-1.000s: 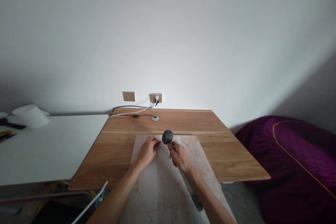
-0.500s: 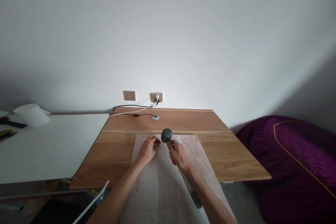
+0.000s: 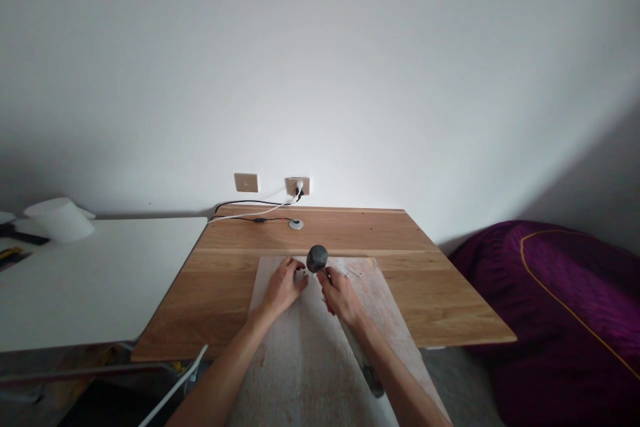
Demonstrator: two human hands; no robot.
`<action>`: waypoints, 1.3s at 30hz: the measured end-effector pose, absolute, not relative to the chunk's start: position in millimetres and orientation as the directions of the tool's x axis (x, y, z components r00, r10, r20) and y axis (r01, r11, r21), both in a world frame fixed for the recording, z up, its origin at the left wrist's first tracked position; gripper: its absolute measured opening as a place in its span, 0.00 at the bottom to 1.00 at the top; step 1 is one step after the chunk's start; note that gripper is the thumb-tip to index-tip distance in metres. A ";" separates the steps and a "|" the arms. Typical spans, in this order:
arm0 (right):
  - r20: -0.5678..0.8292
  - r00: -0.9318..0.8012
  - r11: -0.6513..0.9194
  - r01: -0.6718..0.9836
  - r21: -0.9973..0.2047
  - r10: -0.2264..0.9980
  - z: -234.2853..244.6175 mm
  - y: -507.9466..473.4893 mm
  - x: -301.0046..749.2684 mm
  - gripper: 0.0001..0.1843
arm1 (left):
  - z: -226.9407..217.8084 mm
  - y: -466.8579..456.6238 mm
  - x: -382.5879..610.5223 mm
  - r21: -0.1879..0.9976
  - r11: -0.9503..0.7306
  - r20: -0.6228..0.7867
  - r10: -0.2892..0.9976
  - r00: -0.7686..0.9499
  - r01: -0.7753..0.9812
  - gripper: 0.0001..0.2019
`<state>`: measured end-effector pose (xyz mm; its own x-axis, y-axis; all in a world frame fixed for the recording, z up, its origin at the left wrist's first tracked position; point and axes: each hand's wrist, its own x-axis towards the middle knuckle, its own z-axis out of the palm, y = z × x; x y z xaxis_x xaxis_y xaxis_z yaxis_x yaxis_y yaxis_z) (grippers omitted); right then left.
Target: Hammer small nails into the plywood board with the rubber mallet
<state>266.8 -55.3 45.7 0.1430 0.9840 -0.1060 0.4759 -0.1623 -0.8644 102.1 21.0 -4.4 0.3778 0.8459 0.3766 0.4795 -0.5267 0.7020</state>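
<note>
While both forearms reach forward from the bottom of the frame, the right hand (image 3: pixel 343 295) is wrapped tight around the hammer (image 3: pixel 317 258), gripping high on the shaft just behind the head. The knuckles face up and the wrist is straight. The handle runs back under the forearm, and its butt end pokes out near the elbow. The hammer's head is dark, rounded and dull grey, and it sits low over the far end of the board (image 3: pixel 300 360), just beyond the right knuckles. Whether it touches the board, I cannot tell.

Over to the left hand (image 3: pixel 284 285): palm down on the board, fingers curled and drawn into a narrow pinch, the tips right beside the hammer head. Whether anything sits between those fingertips is too small to make out. The two hands lie close together, nearly touching at the thumbs.

The board is pale and whitish with faint reddish streaks. It lies lengthwise on the wooden desk (image 3: pixel 225 280) and runs off its near edge toward the camera.

At the back of the desk, a metal grommet (image 3: pixel 295 224) and two cables (image 3: pixel 250 217), one white and one black, lead up to a wall socket (image 3: pixel 297 185). A white table (image 3: pixel 90 280) butts up on the left, and a purple beanbag (image 3: pixel 550 307) slumps on the right.
</note>
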 end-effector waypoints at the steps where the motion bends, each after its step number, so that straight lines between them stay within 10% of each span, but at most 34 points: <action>1: -0.105 0.146 -0.163 0.476 -0.864 0.984 45.7 -55.5 266.9 0.15 | -5.1 21.9 102.2 0.707 -0.520 0.376 0.851 0.368 0.480 0.08; 15: -0.108 0.134 -0.160 0.487 -0.859 0.985 49.3 -54.9 265.0 0.16 | -5.2 24.5 102.0 0.747 -0.517 0.363 0.844 0.396 0.418 0.08; 22: -0.104 0.090 -0.136 0.522 -0.842 0.990 53.1 -53.0 258.5 0.15 | -15.0 30.8 98.5 0.759 -0.495 0.394 0.866 0.307 0.423 0.26; 39: -0.124 0.144 -0.179 0.476 -0.861 0.982 48.4 -54.2 263.7 0.14 | 1.9 26.0 103.8 0.754 -0.479 0.303 0.861 0.410 0.449 0.07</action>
<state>263.7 -54.2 48.4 0.1440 0.9818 -0.1240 0.4756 -0.1786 -0.8614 103.8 26.0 1.9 0.4098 0.8605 0.3026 0.4495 -0.4792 0.7539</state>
